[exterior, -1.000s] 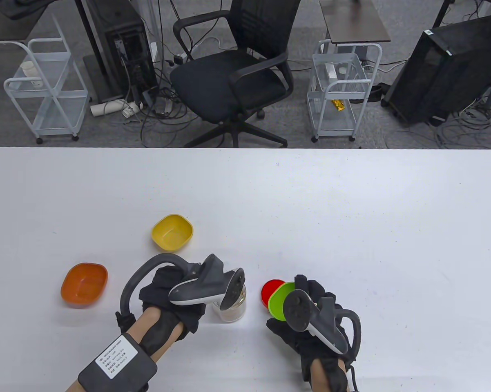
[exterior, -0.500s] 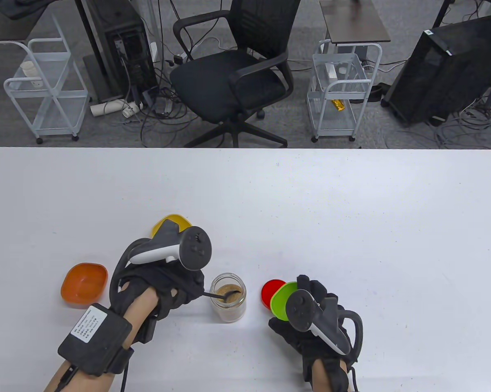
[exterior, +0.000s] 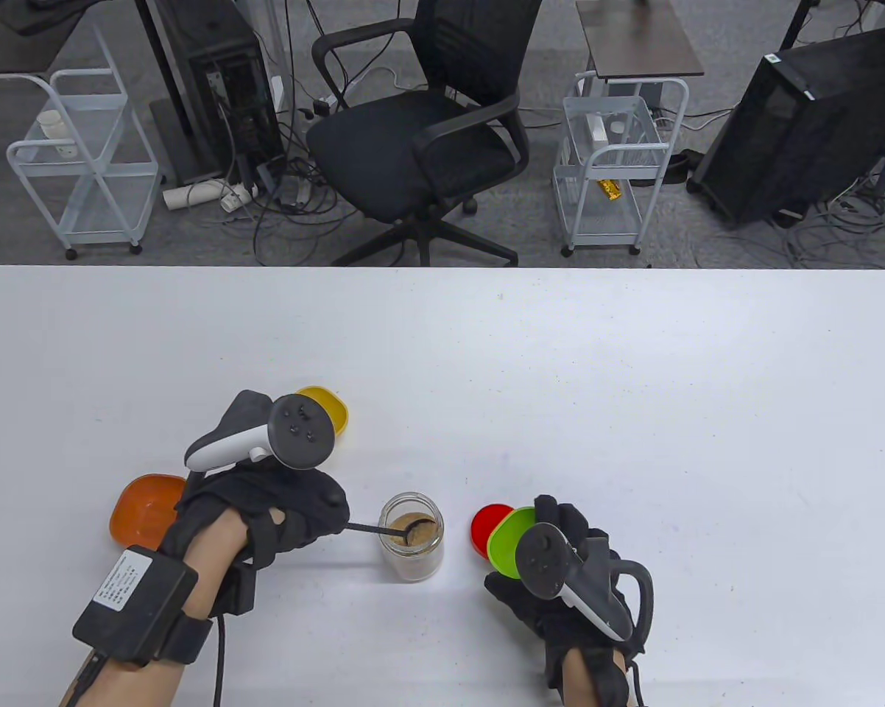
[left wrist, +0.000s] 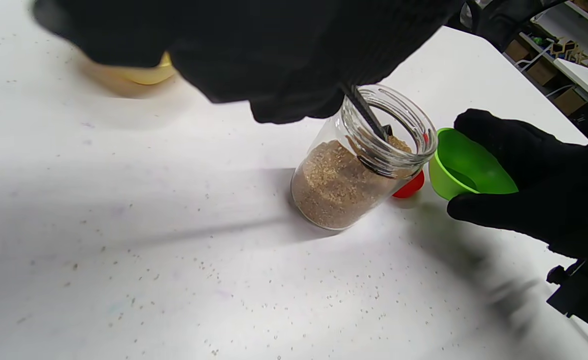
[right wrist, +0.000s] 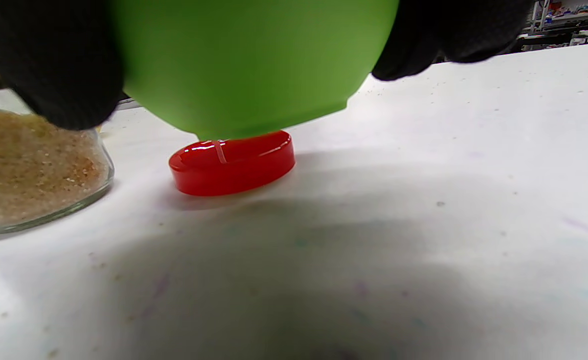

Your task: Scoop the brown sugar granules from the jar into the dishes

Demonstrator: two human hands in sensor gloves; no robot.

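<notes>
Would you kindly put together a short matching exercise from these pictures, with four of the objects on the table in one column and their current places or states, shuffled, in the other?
Things:
1. spoon
2. green dish
3. red lid
4. orange dish

Places or states:
A. lying on the table beside the jar
B. gripped by the right hand, raised off the table
C. bowl end dipped in the jar, handle held by the left hand
D. on the table, partly hidden behind the left hand

Pairs: 1-C, 2-B, 3-A, 4-D
</notes>
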